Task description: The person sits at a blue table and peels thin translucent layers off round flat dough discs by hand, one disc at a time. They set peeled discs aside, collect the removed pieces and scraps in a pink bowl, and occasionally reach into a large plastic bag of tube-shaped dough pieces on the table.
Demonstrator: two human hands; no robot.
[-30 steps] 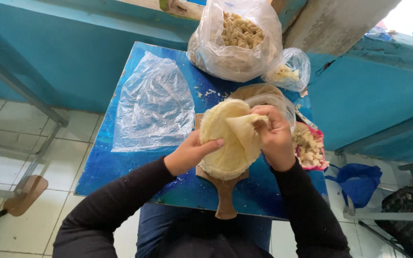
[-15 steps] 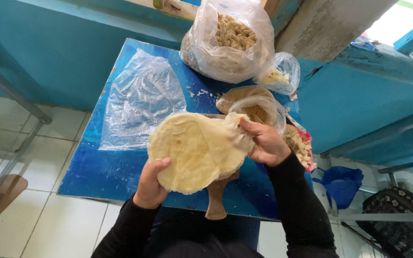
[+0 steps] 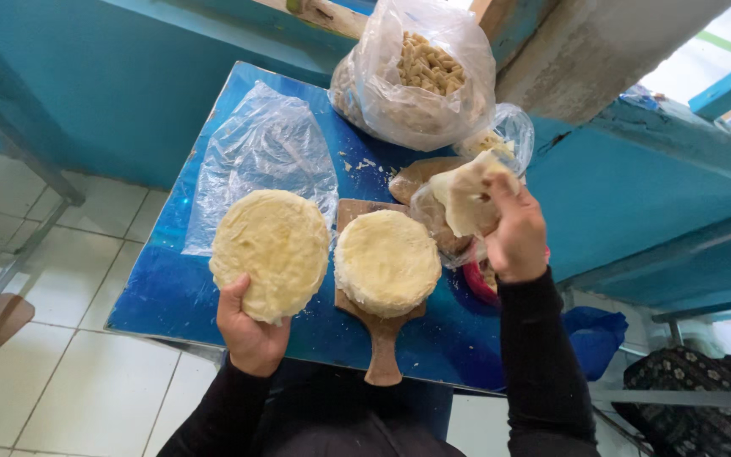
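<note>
My left hand [image 3: 251,332] grips a round, pale dough sheet [image 3: 271,241]; right hand [image 3: 513,237] pinches a torn piece [image 3: 464,199] above the stack [image 3: 387,261] on the wooden board [image 3: 380,338].

— What is on the blue table [image 3: 171,292]?
— A flat, clear plastic sheet [image 3: 266,161] lies at ten o'clock. At twelve o'clock sits a big clear bag of curly snacks [image 3: 420,80], with a small bag [image 3: 509,135] just beside it.
— And on the floor?
— White tiles [image 3: 86,398] at seven o'clock. A dark patterned bag [image 3: 704,398] sits at four o'clock.
</note>
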